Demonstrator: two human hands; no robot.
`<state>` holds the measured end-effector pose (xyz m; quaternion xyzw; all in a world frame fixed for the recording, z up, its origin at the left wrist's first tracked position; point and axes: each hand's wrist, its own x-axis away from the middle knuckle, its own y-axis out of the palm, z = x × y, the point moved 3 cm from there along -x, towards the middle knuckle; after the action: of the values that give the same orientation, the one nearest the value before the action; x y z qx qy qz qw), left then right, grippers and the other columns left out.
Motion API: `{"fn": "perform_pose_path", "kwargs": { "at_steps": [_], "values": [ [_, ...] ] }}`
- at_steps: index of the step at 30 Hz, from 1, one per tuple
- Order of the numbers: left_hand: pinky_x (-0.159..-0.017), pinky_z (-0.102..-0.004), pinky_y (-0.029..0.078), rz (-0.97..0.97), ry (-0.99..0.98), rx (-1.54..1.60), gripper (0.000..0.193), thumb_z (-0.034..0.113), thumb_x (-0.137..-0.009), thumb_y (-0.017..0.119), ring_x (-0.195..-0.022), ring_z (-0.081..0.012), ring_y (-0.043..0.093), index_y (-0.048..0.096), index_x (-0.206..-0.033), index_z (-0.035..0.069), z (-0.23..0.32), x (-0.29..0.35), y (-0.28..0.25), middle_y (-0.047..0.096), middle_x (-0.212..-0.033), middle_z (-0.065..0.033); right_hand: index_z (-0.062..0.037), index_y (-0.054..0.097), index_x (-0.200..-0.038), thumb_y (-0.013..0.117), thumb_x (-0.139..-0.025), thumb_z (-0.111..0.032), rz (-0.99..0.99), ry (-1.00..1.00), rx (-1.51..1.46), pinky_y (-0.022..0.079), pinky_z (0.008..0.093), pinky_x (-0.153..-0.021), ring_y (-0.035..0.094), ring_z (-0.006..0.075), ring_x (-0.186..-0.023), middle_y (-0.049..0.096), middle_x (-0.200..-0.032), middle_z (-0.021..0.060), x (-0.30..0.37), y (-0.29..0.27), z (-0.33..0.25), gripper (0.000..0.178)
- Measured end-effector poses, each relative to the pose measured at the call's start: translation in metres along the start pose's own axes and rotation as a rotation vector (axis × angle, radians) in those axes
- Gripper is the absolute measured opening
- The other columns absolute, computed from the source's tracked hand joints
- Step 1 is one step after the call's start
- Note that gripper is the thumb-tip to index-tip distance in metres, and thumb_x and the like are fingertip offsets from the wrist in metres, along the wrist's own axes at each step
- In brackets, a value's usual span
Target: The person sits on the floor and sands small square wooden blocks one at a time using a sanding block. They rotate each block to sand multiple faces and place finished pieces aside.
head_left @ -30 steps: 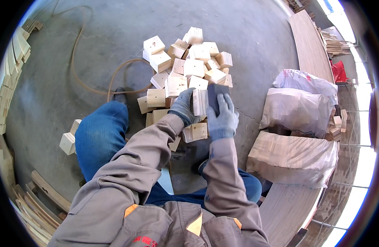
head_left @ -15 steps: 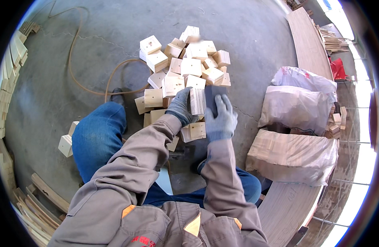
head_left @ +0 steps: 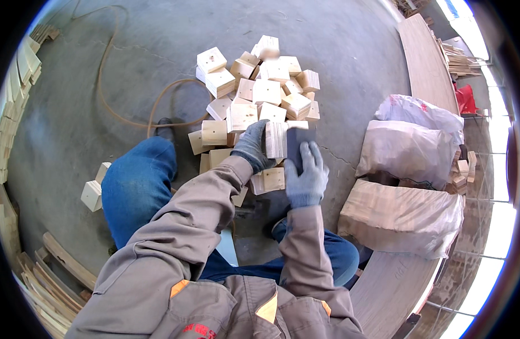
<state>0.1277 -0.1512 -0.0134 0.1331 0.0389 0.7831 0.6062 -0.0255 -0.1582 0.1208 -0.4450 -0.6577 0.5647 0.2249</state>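
My left hand (head_left: 252, 148), in a grey knit glove, is closed around a square wooden block (head_left: 276, 140) with a layered edge. My right hand (head_left: 308, 179), gloved too, grips a dark grey sanding block (head_left: 295, 146) from below and the right. The sanding block stands against the right side of the wooden block. Both are held over the near part of a heap of pale wooden blocks (head_left: 267, 92), several with a small dark hole or knot on the face. My left palm is hidden.
A thin brown hose (head_left: 103, 93) curves over the concrete floor (head_left: 215, 25) to my left knee. Two more blocks (head_left: 91, 195) lie left of that knee. Plastic-wrapped bundles (head_left: 401, 217) sit on boards at right. Wooden strips (head_left: 68, 263) lie lower left.
My right hand and the sanding block have slid slightly down and toward me along the wooden block. The left hand keeps its hold. The whole view has shifted a little.
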Motion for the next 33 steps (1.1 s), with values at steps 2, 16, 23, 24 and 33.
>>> {"fn": "perform_pose_path", "kwargs": {
  "at_steps": [2, 16, 23, 24, 33],
  "values": [
    [-0.104, -0.0343, 0.049, -0.003, -0.039, 0.199, 0.071, 0.028, -0.071, 0.085, -0.115, -0.0189, 0.063, 0.054, -0.133, 0.011, 0.024, 0.003, 0.009, 0.068, -0.123, -0.0051, -0.0108, 0.063, -0.137, 0.076, -0.083, -0.028, 0.011, 0.005, 0.019, 0.046, 0.0512, -0.103, 0.06, 0.0424, -0.116, 0.056, -0.146, 0.0154, 0.028, -0.012, 0.005, 0.058],
    [-0.109, -0.0389, 0.046, -0.076, -0.141, 0.755, 0.048, 0.037, -0.089, 0.069, -0.115, -0.024, 0.062, 0.059, -0.13, 0.014, -0.001, -0.008, 0.007, 0.069, -0.12, -0.0052, -0.018, 0.062, -0.139, 0.07, -0.086, -0.036, -0.106, 0.085, 0.103, 0.048, 0.0497, -0.102, 0.061, 0.0425, -0.114, 0.054, -0.151, 0.0084, -0.071, 0.02, -0.014, 0.056],
    [-0.105, -0.0395, 0.05, 0.025, -0.288, 0.982, 0.048, 0.037, -0.087, 0.069, -0.111, -0.0256, 0.064, 0.059, -0.128, 0.014, 0.01, -0.003, 0.011, 0.068, -0.121, -0.0062, -0.014, 0.061, -0.139, 0.069, -0.088, -0.036, -0.096, 0.046, 0.045, 0.046, 0.0496, -0.104, 0.061, 0.043, -0.115, 0.053, -0.15, 0.0127, -0.057, 0.015, -0.013, 0.057],
    [-0.105, -0.039, 0.05, 0.017, -0.206, 0.817, 0.052, 0.036, -0.085, 0.071, -0.112, -0.0255, 0.063, 0.058, -0.13, 0.013, 0.006, -0.004, 0.009, 0.067, -0.122, -0.0067, -0.0134, 0.061, -0.139, 0.07, -0.087, -0.035, -0.081, 0.028, 0.034, 0.046, 0.0503, -0.103, 0.061, 0.0429, -0.114, 0.054, -0.149, 0.0133, -0.041, 0.012, -0.012, 0.057],
    [-0.106, -0.0345, 0.05, 0.046, 0.095, 0.096, 0.092, 0.027, -0.064, 0.091, -0.121, -0.0245, 0.058, 0.046, -0.142, 0.008, -0.036, -0.02, 0.006, 0.058, -0.132, -0.0108, -0.0131, 0.064, -0.135, 0.076, -0.082, -0.029, -0.011, -0.038, -0.03, 0.048, 0.0532, -0.098, 0.059, 0.0428, -0.113, 0.058, -0.144, 0.0142, 0.044, -0.013, -0.02, 0.056]
  ]
}}
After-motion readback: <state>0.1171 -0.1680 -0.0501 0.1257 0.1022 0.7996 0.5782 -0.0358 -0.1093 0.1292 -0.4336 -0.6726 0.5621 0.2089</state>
